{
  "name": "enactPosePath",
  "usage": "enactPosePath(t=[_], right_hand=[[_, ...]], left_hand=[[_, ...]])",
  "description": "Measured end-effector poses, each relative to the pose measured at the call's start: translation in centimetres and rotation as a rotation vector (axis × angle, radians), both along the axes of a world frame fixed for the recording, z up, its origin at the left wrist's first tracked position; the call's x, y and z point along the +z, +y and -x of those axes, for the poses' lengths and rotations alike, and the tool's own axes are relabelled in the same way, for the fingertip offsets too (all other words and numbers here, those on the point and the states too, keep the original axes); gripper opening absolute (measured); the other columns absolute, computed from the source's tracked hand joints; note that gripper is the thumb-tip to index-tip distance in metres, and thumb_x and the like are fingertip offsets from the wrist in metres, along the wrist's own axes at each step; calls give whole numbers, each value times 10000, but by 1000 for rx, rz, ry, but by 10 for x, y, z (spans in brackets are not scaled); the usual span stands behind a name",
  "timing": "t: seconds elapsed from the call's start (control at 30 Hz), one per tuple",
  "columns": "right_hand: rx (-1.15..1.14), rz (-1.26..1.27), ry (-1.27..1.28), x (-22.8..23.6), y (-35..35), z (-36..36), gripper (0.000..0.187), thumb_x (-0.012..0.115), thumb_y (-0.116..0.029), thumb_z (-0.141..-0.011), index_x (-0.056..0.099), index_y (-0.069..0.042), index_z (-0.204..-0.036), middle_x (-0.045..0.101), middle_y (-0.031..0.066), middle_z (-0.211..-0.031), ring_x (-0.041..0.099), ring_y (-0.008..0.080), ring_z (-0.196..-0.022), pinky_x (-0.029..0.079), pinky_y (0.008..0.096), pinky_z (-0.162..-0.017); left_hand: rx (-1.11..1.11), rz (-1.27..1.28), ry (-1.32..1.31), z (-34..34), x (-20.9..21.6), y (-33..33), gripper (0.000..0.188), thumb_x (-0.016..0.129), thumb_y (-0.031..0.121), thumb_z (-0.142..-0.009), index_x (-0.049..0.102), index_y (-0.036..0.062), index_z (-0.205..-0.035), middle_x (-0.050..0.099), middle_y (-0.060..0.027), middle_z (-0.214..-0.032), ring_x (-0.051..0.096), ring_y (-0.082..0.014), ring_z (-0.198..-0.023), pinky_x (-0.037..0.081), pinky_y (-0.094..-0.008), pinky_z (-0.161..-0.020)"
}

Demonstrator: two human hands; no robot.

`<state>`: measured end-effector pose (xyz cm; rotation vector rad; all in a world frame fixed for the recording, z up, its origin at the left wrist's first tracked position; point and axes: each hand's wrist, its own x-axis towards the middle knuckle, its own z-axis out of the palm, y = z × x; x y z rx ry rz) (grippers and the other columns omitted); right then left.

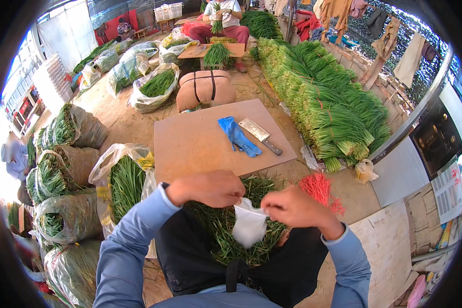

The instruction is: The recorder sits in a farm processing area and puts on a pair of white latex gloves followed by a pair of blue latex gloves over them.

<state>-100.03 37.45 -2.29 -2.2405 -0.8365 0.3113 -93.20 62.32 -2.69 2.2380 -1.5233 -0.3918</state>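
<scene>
Between my two hands a small white cloth piece (249, 226) hangs above my lap, its lower end blurred; its exact kind I cannot make out. My left hand (210, 188) pinches its upper left corner. On the other side my right hand (292, 206) pinches the upper right edge. Below it, loose green leaf trimmings (226, 241) lie heaped between my knees. Just beyond my hands stands a low board table (190, 138). On it are a blue glove (237, 137) and a cleaver (256, 132) with a dark handle.
Red ties (321, 192) lie right of my knee. A long stack of green bundles (318, 97) runs along the right. An open bag of greens (127, 179) and several wrapped bundles (66, 205) stand at left. Past a padded seat (206, 87), another person (223, 15) holds greens.
</scene>
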Motion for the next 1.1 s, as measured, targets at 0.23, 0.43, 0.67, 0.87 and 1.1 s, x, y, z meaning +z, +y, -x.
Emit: enactPosePath(t=[0.23,0.43,0.67,0.87,1.1], right_hand=[[-342,-71,-148,-26,9,-59,135,543,-89,-860,646,-13,-816,644,98,-669,624,182,-630,477,326,-589],[-457,-7,-282,-40,2,-64,157,546,-99,-861,638,8,-928,611,43,-655,541,113,-554,452,297,-534],[-606,-405,27,-70,24,-43,145,507,-80,-911,594,30,-947,604,44,-673,538,90,-562,417,243,-508],[-689,-406,-128,-93,42,-45,129,553,-122,-861,588,-1,-891,643,199,-726,643,351,-672,475,431,-602],[-685,-357,-119,-82,45,-32,140,521,-116,-883,583,8,-901,634,180,-713,635,304,-635,479,399,-589]], left_hand=[[455,261,531,-67,-13,-11,168,570,121,-913,623,0,-809,587,-23,-679,587,-105,-649,484,-249,-617],[451,515,684,-36,-29,-25,209,556,139,-921,604,13,-762,572,-26,-647,567,-104,-594,482,-260,-583],[664,709,810,-1,-72,-40,203,521,175,-978,592,-14,-992,617,-60,-785,634,-127,-653,525,-238,-579],[657,988,704,15,-86,-60,211,491,148,-995,559,-48,-1033,626,-86,-826,645,-154,-700,554,-283,-638],[761,911,84,24,-99,-72,29,559,4,-892,540,-16,-901,533,-177,-863,555,-342,-752,447,-404,-634]])
